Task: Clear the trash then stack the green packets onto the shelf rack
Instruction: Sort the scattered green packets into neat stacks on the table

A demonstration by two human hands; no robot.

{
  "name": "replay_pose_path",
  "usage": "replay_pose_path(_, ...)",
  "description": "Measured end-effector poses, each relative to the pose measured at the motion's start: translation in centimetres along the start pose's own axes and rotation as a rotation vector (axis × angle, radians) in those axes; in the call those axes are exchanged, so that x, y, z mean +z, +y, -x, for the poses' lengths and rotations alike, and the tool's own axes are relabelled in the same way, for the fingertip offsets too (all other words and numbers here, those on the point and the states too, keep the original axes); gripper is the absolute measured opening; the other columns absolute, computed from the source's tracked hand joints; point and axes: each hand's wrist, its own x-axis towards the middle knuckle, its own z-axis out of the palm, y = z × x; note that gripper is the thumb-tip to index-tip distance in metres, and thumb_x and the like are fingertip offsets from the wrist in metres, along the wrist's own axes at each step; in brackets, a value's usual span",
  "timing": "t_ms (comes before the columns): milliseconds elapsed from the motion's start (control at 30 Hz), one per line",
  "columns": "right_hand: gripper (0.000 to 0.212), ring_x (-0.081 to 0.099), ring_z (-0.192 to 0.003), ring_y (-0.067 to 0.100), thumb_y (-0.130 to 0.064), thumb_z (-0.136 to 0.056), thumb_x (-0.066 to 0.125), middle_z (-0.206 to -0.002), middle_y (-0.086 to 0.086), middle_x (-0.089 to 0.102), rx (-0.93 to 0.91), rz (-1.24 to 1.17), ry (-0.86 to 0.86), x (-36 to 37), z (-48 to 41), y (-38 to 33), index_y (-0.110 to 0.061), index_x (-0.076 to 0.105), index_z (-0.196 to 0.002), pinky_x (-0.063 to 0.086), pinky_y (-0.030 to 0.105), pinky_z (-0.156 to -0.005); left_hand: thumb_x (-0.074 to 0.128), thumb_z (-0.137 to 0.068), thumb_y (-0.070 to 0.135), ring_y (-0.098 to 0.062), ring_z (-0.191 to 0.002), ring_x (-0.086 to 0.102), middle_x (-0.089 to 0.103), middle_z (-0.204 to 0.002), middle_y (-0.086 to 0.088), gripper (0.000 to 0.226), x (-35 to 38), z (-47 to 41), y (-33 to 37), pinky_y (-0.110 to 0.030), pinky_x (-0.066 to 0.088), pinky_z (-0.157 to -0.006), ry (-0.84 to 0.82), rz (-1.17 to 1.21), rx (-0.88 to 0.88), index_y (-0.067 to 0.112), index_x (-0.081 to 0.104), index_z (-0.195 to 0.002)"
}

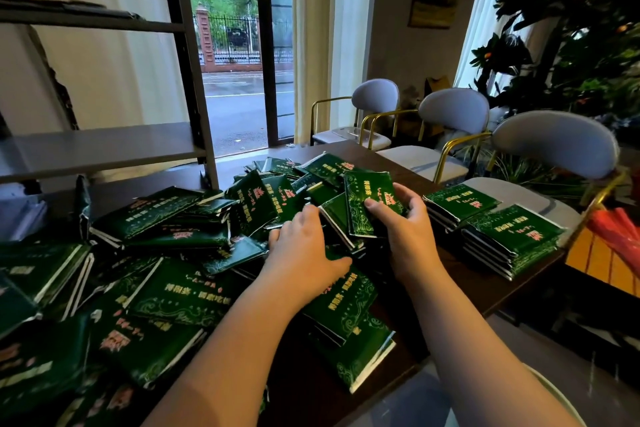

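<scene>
- Green packets (166, 288) lie in a loose heap that covers the left and middle of the dark table (388, 159).
- Right hand (405, 218), centre right of the frame, grips a small bundle of packets (367, 204) tilted up on edge. Its thumb presses the printed face and its fingers curl round the far side.
- Left hand (304, 243) lies palm down on the heap just left of that bundle. Its fingers are relaxed and grasp nothing, and the fingertips touch the bundle's edge.
- Two neat stacks (512, 239) stand side by side at the table's right edge.
- Shelf rack (104, 146) stands at the upper left, behind the heap.
- Three chairs (554, 146) line the right side.
</scene>
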Motion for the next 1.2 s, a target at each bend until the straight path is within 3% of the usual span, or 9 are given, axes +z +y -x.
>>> replay_pose_path(133,0.047,0.073,-0.086,0.019,-0.011,-0.087,0.073,-0.107,0.009,0.069,0.037,0.019,-0.016,-0.1,0.1,-0.2,-0.022,0.050,-0.126,0.060,0.035,-0.066,0.072,-0.081,0.044,-0.013,-0.109,0.037,0.040,-0.123,0.006,0.071,-0.6,0.4,0.5,-0.040,0.033,-0.108,0.063,0.099,0.012,0.023,0.027,-0.132)
replay_pose_path(233,0.044,0.070,-0.093,0.016,-0.021,-0.089,0.073,-0.107,0.003,0.067,0.009,0.203,-0.022,0.2,0.2,0.4,-0.020,0.049,-0.126,0.058,0.033,-0.074,0.073,-0.078,0.054,-0.021,-0.128,0.039,0.039,-0.140,-0.001,0.092,-0.5,0.4,0.3,-0.044,0.031,-0.114,0.017,0.045,0.007,0.020,0.018,-0.143)
replay_pose_path(367,0.047,0.063,-0.102,0.013,-0.031,-0.090,0.070,-0.114,-0.002,0.063,-0.119,0.527,-0.032,0.4,0.1,1.2,-0.022,0.045,-0.129,0.053,0.033,-0.088,0.070,-0.070,0.072,-0.026,-0.147,0.021,0.022,-0.160,-0.005,0.121,-0.2,0.3,0.1,-0.045,0.020,-0.122,-0.096,0.015,-0.058,0.017,0.004,-0.156)
replay_pose_path(600,0.060,0.058,-0.113,0.015,-0.046,-0.088,0.067,-0.123,-0.006,0.059,-0.172,0.729,-0.069,0.3,0.3,1.2,-0.026,0.040,-0.139,0.050,0.041,-0.098,0.056,-0.045,0.087,-0.028,-0.111,0.059,0.057,-0.122,-0.001,0.101,-0.5,0.1,-0.3,-0.047,0.057,-0.088,-0.051,0.319,-0.203,0.037,0.026,-0.128)
replay_pose_path(700,0.061,0.059,-0.113,0.016,-0.045,-0.087,0.069,-0.125,-0.004,0.060,-0.196,0.729,-0.074,0.4,0.2,1.2,-0.026,0.041,-0.138,0.050,0.041,-0.098,0.063,-0.044,0.080,-0.029,-0.117,0.055,0.053,-0.127,-0.004,0.111,-0.5,0.2,-0.1,-0.046,0.053,-0.095,-0.106,0.242,-0.180,0.037,0.018,-0.136)
replay_pose_path(800,0.057,0.060,-0.109,0.013,-0.037,-0.088,0.072,-0.119,-0.006,0.060,-0.214,0.668,-0.063,0.5,0.3,1.0,-0.025,0.042,-0.135,0.051,0.035,-0.094,0.080,-0.060,0.068,-0.031,-0.139,0.031,0.036,-0.148,-0.008,0.129,-0.6,0.4,0.2,-0.047,0.035,-0.115,-0.199,0.127,-0.149,0.031,-0.003,-0.151)
replay_pose_path(900,0.052,0.061,-0.102,0.003,-0.028,-0.088,0.073,-0.111,-0.014,0.059,-0.216,0.549,-0.070,0.6,0.6,0.8,-0.027,0.042,-0.130,0.051,0.028,-0.088,0.086,-0.060,0.060,-0.031,-0.147,0.017,0.023,-0.157,-0.007,0.140,-0.8,0.5,0.3,-0.046,0.024,-0.120,-0.238,0.090,-0.123,0.030,-0.015,-0.152)
replay_pose_path(1067,0.053,0.062,-0.098,0.000,-0.023,-0.089,0.072,-0.109,-0.015,0.060,-0.236,0.462,-0.099,0.7,0.8,0.6,-0.026,0.044,-0.133,0.052,0.024,-0.084,0.085,-0.066,0.052,-0.030,-0.133,0.041,0.040,-0.148,-0.005,0.124,-0.2,0.1,-0.3,-0.047,0.041,-0.109,-0.149,0.151,-0.064,0.044,-0.011,-0.143)
replay_pose_path(1200,0.054,0.067,-0.101,0.007,-0.020,-0.086,0.076,-0.112,-0.009,0.067,-0.239,0.404,-0.110,0.6,0.6,0.8,-0.028,0.047,-0.131,0.056,0.039,-0.093,0.084,-0.069,0.044,-0.029,-0.117,0.056,0.041,-0.145,-0.004,0.115,0.0,0.2,-0.3,-0.046,0.053,-0.095,-0.061,0.228,-0.026,0.051,-0.009,-0.137)
